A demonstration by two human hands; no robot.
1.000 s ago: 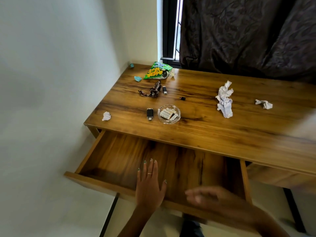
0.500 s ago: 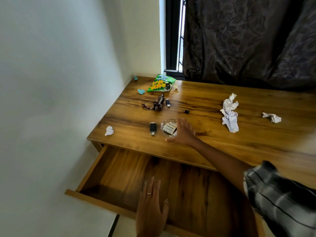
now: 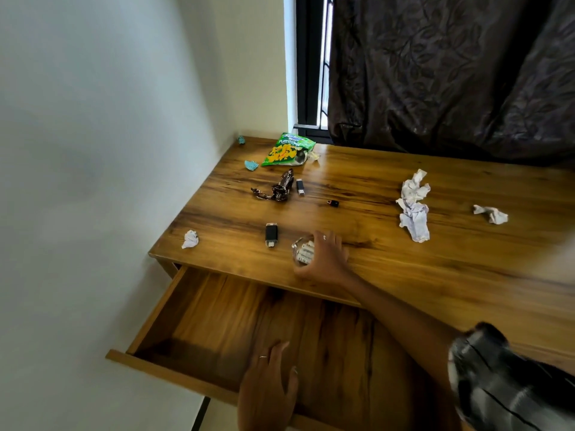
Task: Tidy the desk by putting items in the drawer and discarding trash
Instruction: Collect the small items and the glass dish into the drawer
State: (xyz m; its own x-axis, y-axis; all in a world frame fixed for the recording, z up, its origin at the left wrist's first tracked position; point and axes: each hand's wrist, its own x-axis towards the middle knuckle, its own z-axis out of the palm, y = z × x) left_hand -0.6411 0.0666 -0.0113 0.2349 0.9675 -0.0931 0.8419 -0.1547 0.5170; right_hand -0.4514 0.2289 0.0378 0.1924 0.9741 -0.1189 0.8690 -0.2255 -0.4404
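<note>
Right hand on the glass dish, drawer pulled open

At the centre of the frame the right hand (image 3: pixel 326 259) reaches over the wooden worktop (image 3: pixel 404 275) and curls its fingers (image 3: pixel 322 241) round the small clear glass dish (image 3: pixel 300 251) holding white packets, close to the worktop's near edge. The left hand (image 3: pixel 267 387), with a ring on one finger, lies flat with straight fingers on the front edge of the open wooden drawer (image 3: pixel 217 321) at the lower centre of the frame; it grips nothing.

Just left of the dish lies a black rectangular gadget with a white end (image 3: pixel 271 234), and further left, near the worktop's left corner, a small crumpled white paper ball (image 3: pixel 190 239). Above these, toward the upper middle, sit a twisted dark brown foil wrapper (image 3: pixel 277 188), a small black and silver stick (image 3: pixel 300 186) just beside it, and a tiny black block (image 3: pixel 333 203) to the right. At the far edge rests a green and yellow snack bag (image 3: pixel 287 149), with a light blue scrap (image 3: pixel 250 165) to its left and another blue scrap (image 3: pixel 241 140) in the corner by the wall.

On the right side of the frame lie a long crumpled white tissue (image 3: pixel 413 205) and, well apart from it, a smaller crumpled white paper (image 3: pixel 491 214). A dark patterned curtain (image 3: pixel 451 73) hangs behind the worktop
</note>
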